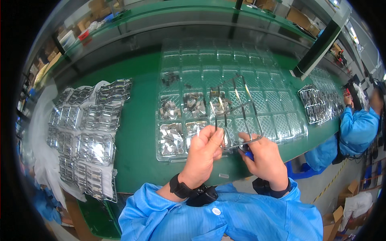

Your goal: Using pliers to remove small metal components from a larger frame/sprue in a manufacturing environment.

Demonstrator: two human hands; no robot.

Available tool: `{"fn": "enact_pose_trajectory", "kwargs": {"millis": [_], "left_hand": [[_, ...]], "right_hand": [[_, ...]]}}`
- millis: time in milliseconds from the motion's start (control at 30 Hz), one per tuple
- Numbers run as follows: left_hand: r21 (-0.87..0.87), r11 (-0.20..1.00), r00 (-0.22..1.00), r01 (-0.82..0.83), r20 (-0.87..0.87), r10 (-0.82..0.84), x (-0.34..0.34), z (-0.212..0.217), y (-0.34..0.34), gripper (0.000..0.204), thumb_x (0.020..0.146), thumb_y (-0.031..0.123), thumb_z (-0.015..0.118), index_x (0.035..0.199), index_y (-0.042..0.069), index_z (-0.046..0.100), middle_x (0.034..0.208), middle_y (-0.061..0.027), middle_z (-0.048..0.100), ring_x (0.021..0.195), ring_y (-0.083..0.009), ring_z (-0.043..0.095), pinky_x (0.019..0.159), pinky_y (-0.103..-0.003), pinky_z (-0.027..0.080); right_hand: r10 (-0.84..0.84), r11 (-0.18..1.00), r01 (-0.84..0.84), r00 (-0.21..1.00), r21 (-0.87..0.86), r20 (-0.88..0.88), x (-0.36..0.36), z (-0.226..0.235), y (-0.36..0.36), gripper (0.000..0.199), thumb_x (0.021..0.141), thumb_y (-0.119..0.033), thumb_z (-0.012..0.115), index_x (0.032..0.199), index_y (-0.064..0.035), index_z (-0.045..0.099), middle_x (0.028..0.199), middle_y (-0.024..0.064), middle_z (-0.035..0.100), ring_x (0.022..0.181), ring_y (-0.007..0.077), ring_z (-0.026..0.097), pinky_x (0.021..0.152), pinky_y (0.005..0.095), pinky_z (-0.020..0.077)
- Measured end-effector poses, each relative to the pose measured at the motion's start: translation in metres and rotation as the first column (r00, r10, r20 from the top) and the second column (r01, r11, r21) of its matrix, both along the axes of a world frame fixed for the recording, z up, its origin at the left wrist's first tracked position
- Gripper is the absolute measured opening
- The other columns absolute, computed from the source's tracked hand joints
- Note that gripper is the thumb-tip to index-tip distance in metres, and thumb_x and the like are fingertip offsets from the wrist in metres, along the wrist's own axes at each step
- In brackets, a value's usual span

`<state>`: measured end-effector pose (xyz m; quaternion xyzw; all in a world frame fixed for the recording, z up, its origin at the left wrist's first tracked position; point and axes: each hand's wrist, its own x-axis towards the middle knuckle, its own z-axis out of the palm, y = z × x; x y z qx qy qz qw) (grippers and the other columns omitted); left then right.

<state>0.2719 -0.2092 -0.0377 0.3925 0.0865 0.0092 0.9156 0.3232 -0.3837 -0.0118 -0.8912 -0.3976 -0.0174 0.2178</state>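
Above the clear plastic compartment trays, a thin dark metal frame with crossbars [256, 115] is held up at a slant. My left hand [200, 154] pinches its near left corner between thumb and fingers. My right hand [265, 158] is closed at the near right edge of the frame, with a small blue-handled tool [248, 153] in its grip; the tool's working end is mostly hidden. Beneath the frame, the clear tray [281, 105] holds small silver metal pieces [171, 138] in its left compartments, and a few dark pieces [170, 78] lie farther back.
Stacks of similar metal frames [95, 148] lie on white wrapping at the left of the green table [138, 120]. More frames [315, 105] sit at the right, near another person in blue [356, 124]. A dark post [321, 48] rises at the back right. A small clear piece [223, 175] lies near the front edge.
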Motion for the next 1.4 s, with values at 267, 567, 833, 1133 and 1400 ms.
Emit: {"fn": "enact_pose_trajectory", "kwargs": {"millis": [267, 567, 833, 1133, 1400], "left_hand": [[-0.048, 0.997, 0.998, 0.063, 0.017, -0.063, -0.003, 0.000, 0.000, 0.015, 0.095, 0.018, 0.050, 0.085, 0.007, 0.051, 0.072, 0.0027, 0.051, 0.051, -0.0005, 0.031, 0.046, -0.016, 0.025], [-0.049, 0.997, 0.998, 0.061, -0.021, -0.062, -0.005, -0.001, 0.000, 0.015, 0.095, 0.019, 0.051, 0.084, 0.007, 0.051, 0.071, 0.0034, 0.049, 0.051, -0.0010, 0.030, 0.046, -0.017, 0.025], [-0.010, 1.000, 1.000, 0.013, 0.001, -0.013, -0.001, 0.001, 0.007, 0.017, 0.095, 0.020, 0.051, 0.084, 0.007, 0.051, 0.074, 0.0012, 0.050, 0.052, -0.0018, 0.032, 0.047, -0.017, 0.026], [0.012, 0.994, 0.994, 0.109, -0.014, -0.108, 0.014, 0.005, 0.011, 0.027, 0.094, 0.028, 0.046, 0.091, 0.003, 0.055, 0.084, -0.0063, 0.057, 0.062, -0.0110, 0.045, 0.051, -0.023, 0.033], [-0.475, 0.858, 0.960, 0.198, -0.085, -0.268, 0.028, -0.003, 0.009, 0.039, 0.093, 0.045, 0.045, 0.078, 0.010, 0.053, 0.079, -0.0043, 0.055, 0.061, -0.0127, 0.043, 0.049, -0.024, 0.032]], "right_hand": [[0.024, 0.997, -0.023, 1.000, 0.073, -0.011, -0.002, 0.000, 0.015, 0.050, 0.069, -0.008, 0.065, 0.117, -0.0045, 0.048, 0.083, 0.0133, 0.055, 0.076, 0.0344, 0.056, 0.066, 0.0435, 0.0439], [0.001, 0.993, -0.015, 0.993, -0.120, -0.116, -0.002, 0.004, 0.011, 0.036, 0.069, -0.006, 0.065, 0.104, -0.0034, 0.057, 0.077, 0.0170, 0.061, 0.070, 0.0370, 0.060, 0.060, 0.0429, 0.0468], [-0.226, 0.944, 0.240, 0.970, 0.227, -0.086, 0.023, 0.004, -0.025, 0.023, 0.076, -0.011, 0.064, 0.094, 0.0001, 0.056, 0.070, 0.0129, 0.062, 0.063, 0.0282, 0.062, 0.058, 0.0345, 0.0476], [0.152, 0.706, 0.296, 0.824, 0.644, -0.545, 0.060, 0.016, 0.027, 0.027, 0.079, -0.013, 0.061, 0.099, 0.0038, 0.060, 0.067, 0.0016, 0.060, 0.062, 0.0057, 0.052, 0.057, 0.0242, 0.0432], [0.147, 0.792, 0.068, 0.943, 0.607, -0.298, 0.038, 0.049, 0.037, 0.022, 0.079, -0.006, 0.060, 0.100, -0.0001, 0.059, 0.072, -0.0016, 0.056, 0.065, 0.0040, 0.046, 0.059, 0.0211, 0.0401]]}}
